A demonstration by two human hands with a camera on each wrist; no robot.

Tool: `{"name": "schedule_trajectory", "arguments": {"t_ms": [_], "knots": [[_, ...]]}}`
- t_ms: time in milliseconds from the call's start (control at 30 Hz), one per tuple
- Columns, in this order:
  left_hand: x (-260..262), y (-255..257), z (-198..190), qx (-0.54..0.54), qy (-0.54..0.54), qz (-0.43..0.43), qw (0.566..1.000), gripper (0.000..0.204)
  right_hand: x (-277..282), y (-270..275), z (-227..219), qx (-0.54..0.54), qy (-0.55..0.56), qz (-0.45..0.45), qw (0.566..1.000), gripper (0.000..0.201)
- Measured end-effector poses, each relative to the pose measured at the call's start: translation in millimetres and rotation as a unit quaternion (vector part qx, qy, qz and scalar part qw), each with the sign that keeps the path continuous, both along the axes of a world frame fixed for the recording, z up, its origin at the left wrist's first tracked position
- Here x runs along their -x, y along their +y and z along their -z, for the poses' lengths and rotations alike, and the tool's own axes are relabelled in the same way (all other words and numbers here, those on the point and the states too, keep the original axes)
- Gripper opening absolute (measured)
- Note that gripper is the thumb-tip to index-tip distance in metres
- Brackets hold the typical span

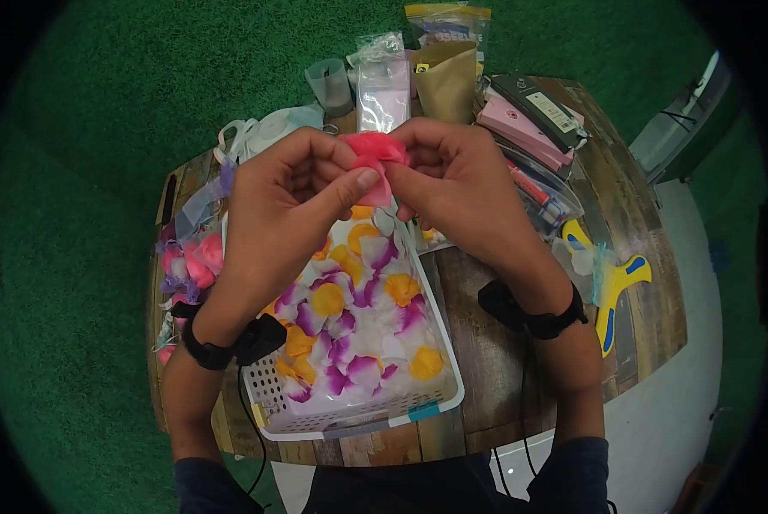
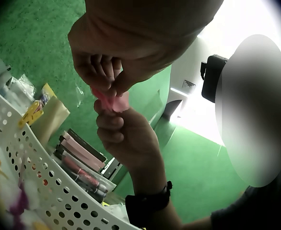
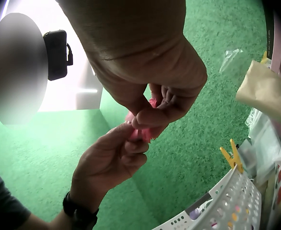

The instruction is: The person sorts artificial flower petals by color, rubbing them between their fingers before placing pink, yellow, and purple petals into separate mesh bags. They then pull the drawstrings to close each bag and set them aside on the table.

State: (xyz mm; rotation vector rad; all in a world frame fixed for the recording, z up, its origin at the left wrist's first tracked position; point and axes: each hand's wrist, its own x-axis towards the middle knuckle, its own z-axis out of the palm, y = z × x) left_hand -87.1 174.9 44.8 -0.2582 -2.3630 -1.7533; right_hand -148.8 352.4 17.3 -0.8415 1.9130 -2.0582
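The left hand [image 1: 285,201] and right hand [image 1: 461,188] pinch pink petals [image 1: 377,147] between thumbs and curled fingers. The pink petals are raised above the wooden table [image 1: 487,394], near the white basket [image 1: 268,385] holding yellow and purple-white petals [image 1: 327,300].

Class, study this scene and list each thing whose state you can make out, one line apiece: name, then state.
Left hand: pinching
Right hand: pinching
Pink fabric piece: held up between both hands
White basket: upright, open-topped, holding petals
Orange petals: loose, scattered in the basket
Purple-and-white petals: loose, scattered among the orange
Yellow-and-blue tool: lying on the wooden table
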Motion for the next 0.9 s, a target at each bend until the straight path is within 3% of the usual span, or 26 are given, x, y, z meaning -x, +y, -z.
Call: {"name": "schedule_trajectory", "arguments": {"t_ms": [167,233,333,467,533,733,900], "knots": [[4.2,-1.2,7.0,0.003,0.034,-0.007,0.999,0.016,-1.9,0.2,-1.4,0.001,0.001,-0.001,1.000,0.016],[6.7,-4.4,11.0,0.071,0.061,-0.031,0.995,0.018,-2.1,0.1,-2.6,0.003,0.004,-0.007,1.000,0.016],[12.3,5.0,16.8,-0.001,0.135,-0.071,0.988,0.021,-2.9,0.9,-5.6,0.019,-0.025,-0.020,0.999,0.016],[7.3,-0.5,5.1,-0.069,0.016,-0.003,0.997,0.023,-0.5,2.7,-3.3,0.005,-0.029,-0.037,0.999,0.017],[6.8,-5.9,2.1,0.007,-0.042,0.005,0.999,0.024,0.4,4.1,-3.5,-0.007,-0.026,-0.040,0.999,0.018],[6.4,-9.9,0.7,-0.008,0.008,0.014,1.000,0.020,-4.2,3.9,-10.2,0.011,-0.053,-0.102,0.993,0.022],[4.1,-6.6,4.7,-0.004,0.000,0.005,1.000,0.020,-10.3,-3.1,-9.5,0.016,-0.068,-0.052,0.996,0.019]]}}
